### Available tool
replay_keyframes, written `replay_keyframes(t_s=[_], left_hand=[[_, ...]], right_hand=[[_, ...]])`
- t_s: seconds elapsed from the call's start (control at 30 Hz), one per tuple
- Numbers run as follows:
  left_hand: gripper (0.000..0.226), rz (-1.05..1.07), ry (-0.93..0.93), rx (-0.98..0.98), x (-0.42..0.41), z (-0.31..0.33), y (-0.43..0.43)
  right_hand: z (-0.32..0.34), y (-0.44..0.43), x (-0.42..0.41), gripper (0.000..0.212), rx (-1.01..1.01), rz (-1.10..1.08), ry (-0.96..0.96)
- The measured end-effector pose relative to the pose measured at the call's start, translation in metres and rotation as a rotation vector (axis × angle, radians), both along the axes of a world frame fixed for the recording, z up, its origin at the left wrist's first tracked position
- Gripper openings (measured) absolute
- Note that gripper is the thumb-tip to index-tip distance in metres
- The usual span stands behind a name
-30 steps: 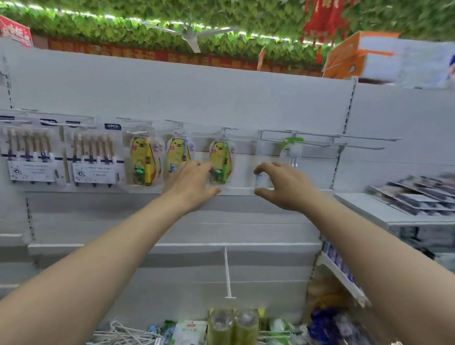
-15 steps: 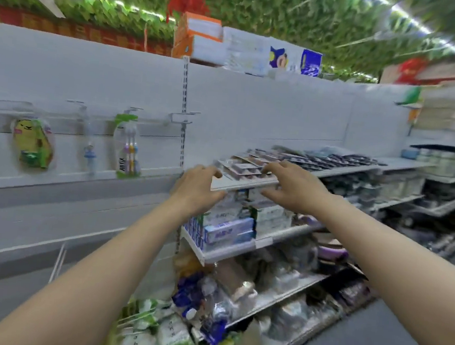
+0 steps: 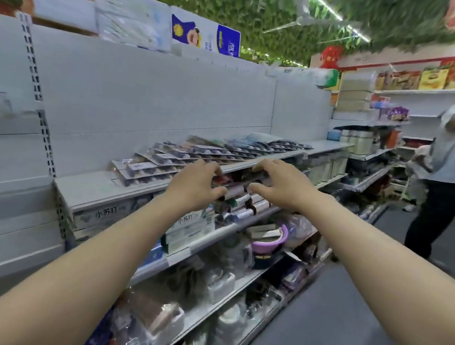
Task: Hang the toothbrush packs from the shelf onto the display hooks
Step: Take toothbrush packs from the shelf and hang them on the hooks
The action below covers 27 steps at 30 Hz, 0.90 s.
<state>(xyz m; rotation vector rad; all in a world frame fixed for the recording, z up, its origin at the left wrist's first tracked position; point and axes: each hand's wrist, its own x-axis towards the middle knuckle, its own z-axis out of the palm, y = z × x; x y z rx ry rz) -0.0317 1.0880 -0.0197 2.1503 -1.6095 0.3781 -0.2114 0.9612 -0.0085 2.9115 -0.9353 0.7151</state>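
Both hands reach forward side by side, left hand (image 3: 195, 184) and right hand (image 3: 281, 186), fingers loosely spread and holding nothing. Just beyond my fingertips the toothbrush packs (image 3: 194, 154) lie overlapping on the shelf (image 3: 87, 188), too blurred to count. Since half a second ago my view has swung rightward, and one person (image 3: 452, 156) now stands far to my right.

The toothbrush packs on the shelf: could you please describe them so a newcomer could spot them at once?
On the white shelving unit, find the highest shelf nearest you. The toothbrush packs lie flat along it in overlapping rows, unlike the boxes stacked just beneath.
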Motion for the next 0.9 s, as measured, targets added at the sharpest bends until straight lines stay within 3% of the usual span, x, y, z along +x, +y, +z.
replay_keyframes(t_s=[0.5,0.9], left_hand=[[0.046,-0.14,0.044,-0.01,-0.011,0.025,-0.369],[0.047,0.041,0.093,-0.032,-0.034,0.013,-0.607]], right_hand=[[0.026,-0.346,-0.03,0.054,-0.001,-0.135,0.076],[0.027,-0.62,-0.053,0.054,0.009,-0.014,0.073]])
